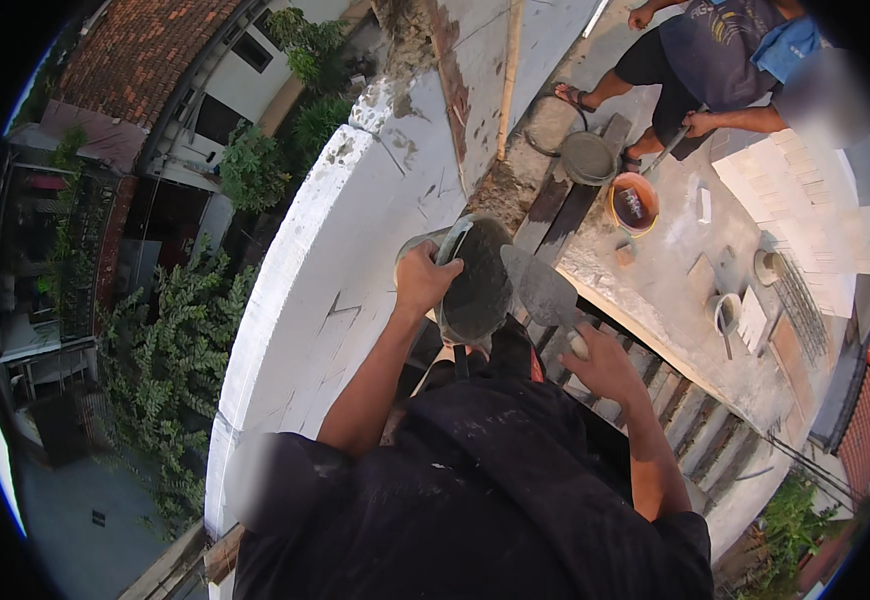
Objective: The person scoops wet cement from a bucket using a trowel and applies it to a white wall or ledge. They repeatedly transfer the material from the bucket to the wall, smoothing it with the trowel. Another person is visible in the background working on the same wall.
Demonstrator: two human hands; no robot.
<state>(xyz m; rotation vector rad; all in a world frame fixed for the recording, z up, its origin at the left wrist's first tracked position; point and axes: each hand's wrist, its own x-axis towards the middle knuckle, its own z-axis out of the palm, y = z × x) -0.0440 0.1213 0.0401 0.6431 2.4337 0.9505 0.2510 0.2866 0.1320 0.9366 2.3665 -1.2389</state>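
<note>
My left hand (425,279) is closed on the rim of a dark bucket (480,275), tilted in front of my body beside the white block wall. Grey, wet-looking material coats its inside. In my right hand (600,360) is the handle of a trowel (540,287). The broad grey blade points toward the bucket, its tip close to the right side of the rim. I cannot tell whether the blade touches the bucket.
The white block wall (305,240) curves along my left, with a drop to houses and trees beyond. At the upper right a co-worker (715,60) bends over a round pan (588,158) and an orange bucket (634,204). Wooden slats (700,425) with dark gaps lie at my right.
</note>
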